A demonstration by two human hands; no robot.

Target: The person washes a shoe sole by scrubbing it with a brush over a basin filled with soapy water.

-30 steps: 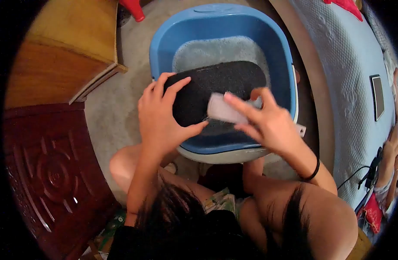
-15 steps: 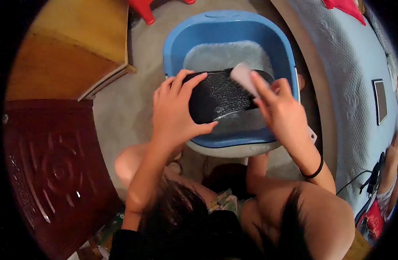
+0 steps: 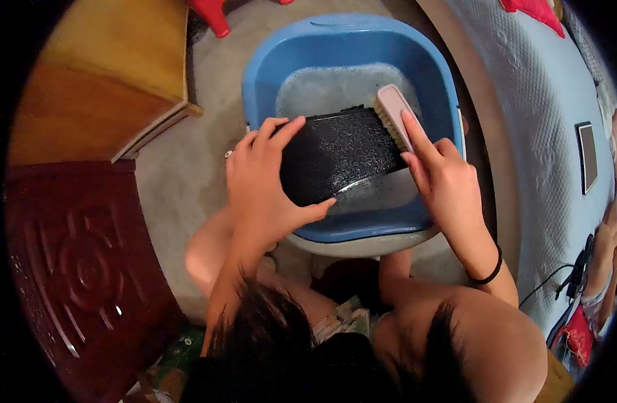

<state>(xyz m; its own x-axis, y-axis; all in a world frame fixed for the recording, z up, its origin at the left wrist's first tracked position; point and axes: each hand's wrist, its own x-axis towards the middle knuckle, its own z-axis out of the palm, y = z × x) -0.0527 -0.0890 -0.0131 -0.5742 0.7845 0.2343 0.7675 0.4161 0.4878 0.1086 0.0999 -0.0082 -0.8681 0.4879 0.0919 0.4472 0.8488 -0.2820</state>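
Note:
My left hand (image 3: 260, 178) grips the left end of a flat, black, wet piece (image 3: 345, 146), with fingers over its far edge and the thumb along its near edge. Its top looks bumpy and glistens, and a pale line runs along the near edge. I cannot tell its exact kind. In my right hand (image 3: 443, 178) is a pale pink scrub brush (image 3: 397, 115), held by its back. The brush is tilted over the piece's right end, bristles facing left. Beneath lies a blue basin (image 3: 265, 84) holding cloudy, sudsy water (image 3: 322, 87).
A wooden cabinet (image 3: 113, 60) and a dark red carved panel (image 3: 86, 269) stand on the left. To the right is a bed with a pale blue quilt (image 3: 523, 121), bearing a dark-screened device (image 3: 588, 158). Red plastic legs (image 3: 214, 17) show at the top.
The brush was blurred by motion and lay across the piece; now it is sharp, farther right and more upright. My left hand and the piece have shifted slightly left and nearer.

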